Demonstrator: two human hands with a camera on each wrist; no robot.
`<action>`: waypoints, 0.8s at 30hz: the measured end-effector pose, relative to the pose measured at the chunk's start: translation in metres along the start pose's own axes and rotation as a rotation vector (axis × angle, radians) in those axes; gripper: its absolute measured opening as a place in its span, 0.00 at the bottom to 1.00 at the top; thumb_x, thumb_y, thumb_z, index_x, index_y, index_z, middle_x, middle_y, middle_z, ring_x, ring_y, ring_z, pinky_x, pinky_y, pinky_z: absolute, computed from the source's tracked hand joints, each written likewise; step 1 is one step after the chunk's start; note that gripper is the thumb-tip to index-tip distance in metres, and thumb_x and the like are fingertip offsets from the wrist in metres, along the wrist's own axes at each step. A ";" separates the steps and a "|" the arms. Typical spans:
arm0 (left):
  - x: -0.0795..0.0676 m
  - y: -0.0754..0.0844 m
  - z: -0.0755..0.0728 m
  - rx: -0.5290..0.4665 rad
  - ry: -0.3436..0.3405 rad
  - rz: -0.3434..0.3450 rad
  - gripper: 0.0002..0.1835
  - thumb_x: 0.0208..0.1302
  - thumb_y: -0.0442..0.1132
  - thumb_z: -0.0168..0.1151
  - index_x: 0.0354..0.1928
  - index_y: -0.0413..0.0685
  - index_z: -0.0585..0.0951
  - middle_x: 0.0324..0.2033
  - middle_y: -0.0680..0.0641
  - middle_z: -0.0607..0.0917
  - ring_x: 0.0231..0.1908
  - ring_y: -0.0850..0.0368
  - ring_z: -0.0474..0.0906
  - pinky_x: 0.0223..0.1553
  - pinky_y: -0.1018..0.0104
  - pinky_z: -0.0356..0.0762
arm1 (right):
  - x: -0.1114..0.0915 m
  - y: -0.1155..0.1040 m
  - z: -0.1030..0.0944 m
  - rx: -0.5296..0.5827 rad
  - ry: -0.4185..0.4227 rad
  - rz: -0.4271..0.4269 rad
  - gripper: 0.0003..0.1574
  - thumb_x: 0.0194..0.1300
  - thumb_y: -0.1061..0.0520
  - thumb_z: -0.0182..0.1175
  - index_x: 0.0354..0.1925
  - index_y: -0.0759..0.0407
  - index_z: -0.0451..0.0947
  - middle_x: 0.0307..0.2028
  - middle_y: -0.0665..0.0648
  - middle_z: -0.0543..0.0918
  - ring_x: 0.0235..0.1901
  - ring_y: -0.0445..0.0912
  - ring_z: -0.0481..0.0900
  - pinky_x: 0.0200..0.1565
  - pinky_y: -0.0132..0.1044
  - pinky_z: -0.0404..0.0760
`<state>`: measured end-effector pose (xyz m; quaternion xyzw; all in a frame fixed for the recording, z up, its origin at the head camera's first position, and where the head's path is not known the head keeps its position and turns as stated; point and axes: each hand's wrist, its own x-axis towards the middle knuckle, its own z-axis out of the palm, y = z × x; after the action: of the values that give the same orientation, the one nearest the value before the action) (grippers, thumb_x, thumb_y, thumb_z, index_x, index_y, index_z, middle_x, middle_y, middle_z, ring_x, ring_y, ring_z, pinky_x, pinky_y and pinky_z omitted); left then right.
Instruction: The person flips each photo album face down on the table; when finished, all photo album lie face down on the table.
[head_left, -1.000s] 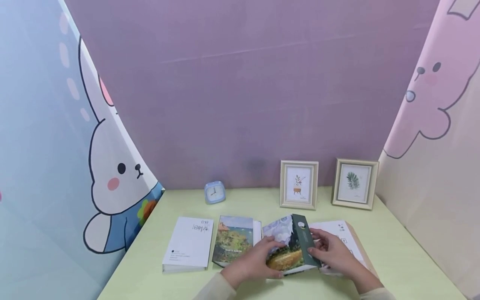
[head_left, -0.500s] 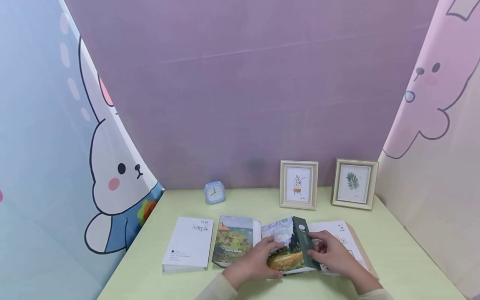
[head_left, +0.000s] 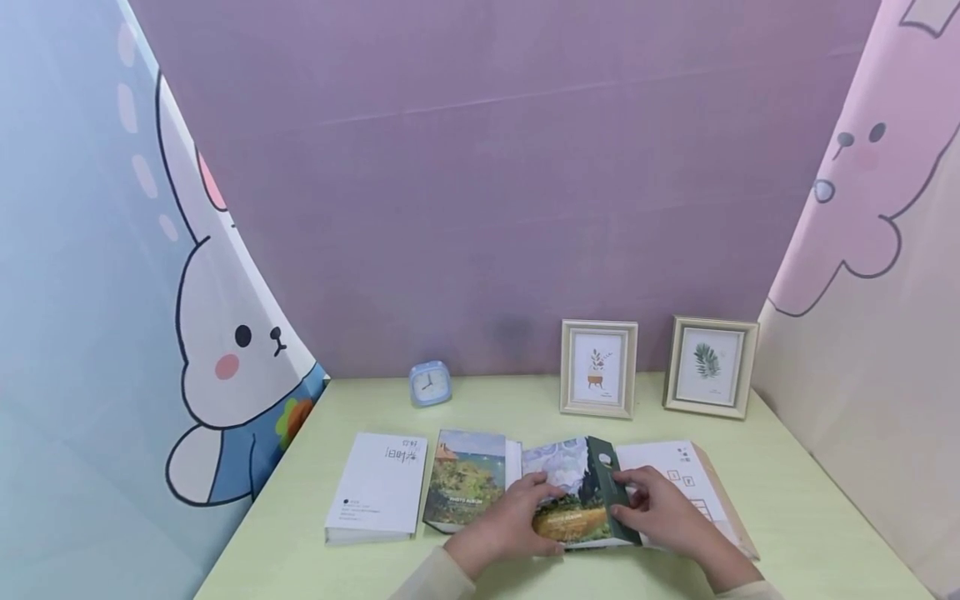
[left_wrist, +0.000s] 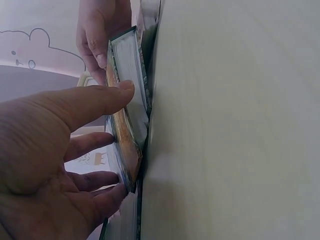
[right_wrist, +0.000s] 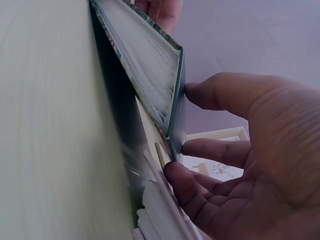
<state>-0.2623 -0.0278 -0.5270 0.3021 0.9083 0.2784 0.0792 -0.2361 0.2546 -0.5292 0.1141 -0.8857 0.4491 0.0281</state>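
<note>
The loosely spread left hand (head_left: 516,517) rests on the landscape-painted cover (head_left: 576,510) of a photo album (head_left: 573,479), tilted between it and the right hand (head_left: 663,508), which pinches the dark-green spine (head_left: 613,493) between thumb and fingers.

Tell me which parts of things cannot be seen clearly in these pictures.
Head: lower-left cover of green-spined, landscape-painted rectangular album, under left hand's grip.
Head: left part of white, tan-edged rectangular book, behind that album and right hand's grip.
Head: bottom lines on leftmost white rectangular album, too small.
Right wrist: left hand's grip, cut by top edge.
</note>
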 end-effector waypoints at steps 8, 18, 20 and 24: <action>-0.001 0.000 -0.002 -0.010 0.000 -0.001 0.43 0.48 0.49 0.86 0.69 0.61 0.78 0.76 0.44 0.66 0.73 0.41 0.66 0.69 0.44 0.72 | 0.000 0.000 0.001 -0.003 -0.015 -0.024 0.34 0.57 0.57 0.78 0.59 0.71 0.80 0.46 0.61 0.78 0.36 0.46 0.80 0.34 0.33 0.84; -0.003 -0.005 -0.003 -0.013 0.011 0.008 0.40 0.50 0.51 0.84 0.67 0.62 0.79 0.76 0.47 0.67 0.72 0.44 0.67 0.70 0.44 0.71 | -0.001 -0.002 0.005 -0.063 -0.034 -0.092 0.35 0.54 0.55 0.81 0.56 0.69 0.82 0.46 0.60 0.79 0.36 0.46 0.80 0.33 0.32 0.83; -0.003 -0.006 -0.002 -0.002 0.014 0.010 0.40 0.50 0.52 0.84 0.67 0.62 0.80 0.76 0.47 0.68 0.72 0.44 0.67 0.70 0.44 0.71 | -0.001 -0.002 0.005 -0.058 -0.035 -0.102 0.34 0.54 0.56 0.81 0.55 0.69 0.82 0.46 0.60 0.80 0.36 0.46 0.81 0.33 0.32 0.83; -0.002 -0.008 -0.002 0.015 0.016 0.014 0.40 0.49 0.53 0.85 0.67 0.60 0.80 0.75 0.49 0.68 0.72 0.46 0.67 0.71 0.46 0.70 | -0.001 -0.001 0.005 -0.053 -0.038 -0.104 0.33 0.54 0.56 0.81 0.55 0.69 0.83 0.46 0.60 0.80 0.36 0.46 0.81 0.34 0.32 0.83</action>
<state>-0.2653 -0.0348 -0.5301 0.3066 0.9089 0.2745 0.0675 -0.2349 0.2499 -0.5310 0.1674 -0.8905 0.4214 0.0376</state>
